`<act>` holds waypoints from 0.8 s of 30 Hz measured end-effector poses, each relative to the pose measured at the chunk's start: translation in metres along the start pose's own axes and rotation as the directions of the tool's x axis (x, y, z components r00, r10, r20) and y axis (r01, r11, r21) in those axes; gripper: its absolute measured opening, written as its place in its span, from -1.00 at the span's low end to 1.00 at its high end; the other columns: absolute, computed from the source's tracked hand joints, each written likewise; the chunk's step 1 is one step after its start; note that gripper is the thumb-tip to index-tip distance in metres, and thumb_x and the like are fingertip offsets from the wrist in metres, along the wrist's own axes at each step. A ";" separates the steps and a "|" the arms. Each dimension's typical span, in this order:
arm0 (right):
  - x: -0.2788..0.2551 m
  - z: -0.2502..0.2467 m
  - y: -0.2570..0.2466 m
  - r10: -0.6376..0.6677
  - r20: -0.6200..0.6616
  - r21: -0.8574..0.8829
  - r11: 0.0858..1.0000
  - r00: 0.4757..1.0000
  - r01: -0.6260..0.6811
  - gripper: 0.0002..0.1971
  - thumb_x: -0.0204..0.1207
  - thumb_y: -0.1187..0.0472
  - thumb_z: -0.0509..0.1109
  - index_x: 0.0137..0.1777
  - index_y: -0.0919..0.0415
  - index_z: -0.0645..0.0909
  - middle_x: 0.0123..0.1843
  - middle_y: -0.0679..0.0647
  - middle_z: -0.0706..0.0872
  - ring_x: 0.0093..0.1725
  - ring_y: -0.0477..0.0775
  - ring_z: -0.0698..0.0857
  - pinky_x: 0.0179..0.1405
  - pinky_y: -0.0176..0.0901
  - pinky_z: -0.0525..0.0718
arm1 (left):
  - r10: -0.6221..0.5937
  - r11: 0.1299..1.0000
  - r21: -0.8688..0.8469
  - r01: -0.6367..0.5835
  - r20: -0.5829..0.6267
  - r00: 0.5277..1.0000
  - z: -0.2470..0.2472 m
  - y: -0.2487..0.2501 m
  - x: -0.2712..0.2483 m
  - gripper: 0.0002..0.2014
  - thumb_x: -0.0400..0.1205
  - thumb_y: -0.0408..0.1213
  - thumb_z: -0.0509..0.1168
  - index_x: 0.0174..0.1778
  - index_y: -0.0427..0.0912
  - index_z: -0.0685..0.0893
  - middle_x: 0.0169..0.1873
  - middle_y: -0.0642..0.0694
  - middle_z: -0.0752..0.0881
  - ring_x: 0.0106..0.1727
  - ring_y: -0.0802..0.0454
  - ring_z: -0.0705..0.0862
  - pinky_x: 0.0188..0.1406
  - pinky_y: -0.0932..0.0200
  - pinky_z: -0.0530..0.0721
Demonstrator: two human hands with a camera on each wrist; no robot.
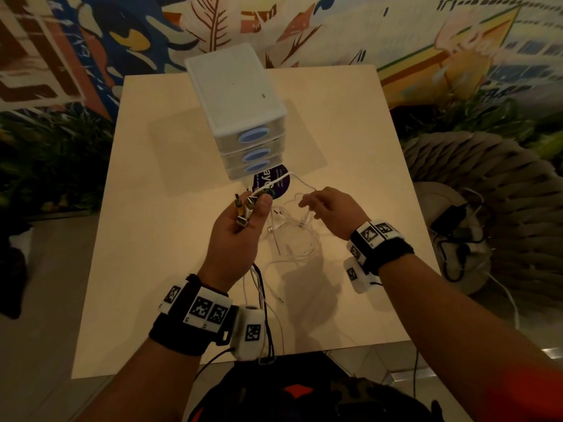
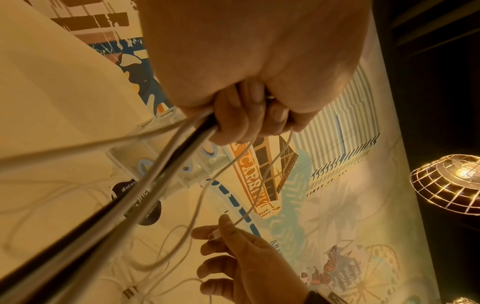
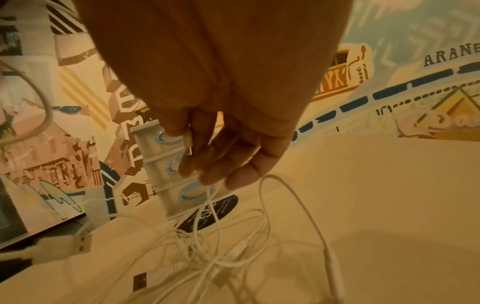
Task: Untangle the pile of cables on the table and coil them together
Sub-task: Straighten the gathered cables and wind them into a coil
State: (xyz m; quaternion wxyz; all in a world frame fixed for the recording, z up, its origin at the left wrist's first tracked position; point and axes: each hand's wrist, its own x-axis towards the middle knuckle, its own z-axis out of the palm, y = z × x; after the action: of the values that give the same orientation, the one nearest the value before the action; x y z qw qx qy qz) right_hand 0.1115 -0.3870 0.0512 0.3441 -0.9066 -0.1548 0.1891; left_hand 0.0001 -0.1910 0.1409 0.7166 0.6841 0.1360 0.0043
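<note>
My left hand (image 1: 246, 214) is raised above the table and grips a bundle of cable ends (image 1: 243, 208), their plugs sticking up past the thumb. The held cables (image 2: 145, 185), white and black, hang down from the fist toward the table's near edge. A tangle of thin white cables (image 1: 289, 233) lies on the table between my hands, also seen as the loose pile (image 3: 202, 253). My right hand (image 1: 307, 204) hovers above this pile and pinches a white cable plug (image 3: 188, 142) between thumb and forefinger. One white strand (image 1: 300, 181) runs from the left hand to the right.
A white three-drawer unit (image 1: 240, 102) stands at the table's middle back, with a round dark sticker (image 1: 275, 181) just in front of it. The beige table (image 1: 152, 239) ends near my body. A woven pouf (image 1: 487, 184) and floor chargers (image 1: 457, 226) sit to the right.
</note>
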 end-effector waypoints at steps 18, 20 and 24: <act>-0.113 -0.001 0.013 0.061 0.238 0.343 0.929 0.969 -0.142 -0.36 0.74 -0.32 -0.13 0.03 -0.19 0.83 -0.18 0.03 0.84 -0.22 -0.01 0.76 -0.10 -0.10 0.66 | 0.227 0.887 0.258 -0.383 0.479 0.848 0.001 0.029 -0.030 -0.79 0.74 -0.06 0.27 -0.20 0.01 0.56 -0.36 0.05 0.57 -0.32 0.14 0.54 -0.24 0.31 0.52; -0.113 0.013 -0.001 0.023 0.322 0.427 0.889 0.946 -0.167 -0.30 0.73 -0.32 -0.18 -0.10 -0.21 0.85 -0.20 0.04 0.85 -0.27 -0.04 0.71 -0.20 -0.21 0.54 | 0.216 0.864 0.275 -0.422 0.554 0.804 0.006 0.035 -0.038 -0.81 0.75 -0.07 0.29 -0.18 0.04 0.58 -0.33 0.10 0.62 -0.31 0.17 0.59 -0.22 0.34 0.53; -0.101 0.031 -0.027 -0.140 0.301 0.637 0.766 0.943 -0.090 -0.66 0.49 -0.12 0.30 -0.10 0.11 0.78 -0.19 0.06 0.83 -0.27 0.12 0.72 -0.20 -0.08 0.55 | 0.151 0.855 0.292 -0.428 0.649 0.746 0.010 0.036 -0.048 -0.86 0.77 -0.16 0.33 -0.09 -0.05 0.69 -0.24 0.08 0.75 -0.20 0.04 0.76 -0.14 0.06 0.70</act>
State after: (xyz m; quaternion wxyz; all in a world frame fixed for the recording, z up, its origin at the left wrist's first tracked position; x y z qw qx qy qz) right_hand 0.0043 -0.3914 0.0718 0.6046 -0.6867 -0.1486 0.3753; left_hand -0.0380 -0.2074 0.1858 0.5456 0.8000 -0.2131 -0.1297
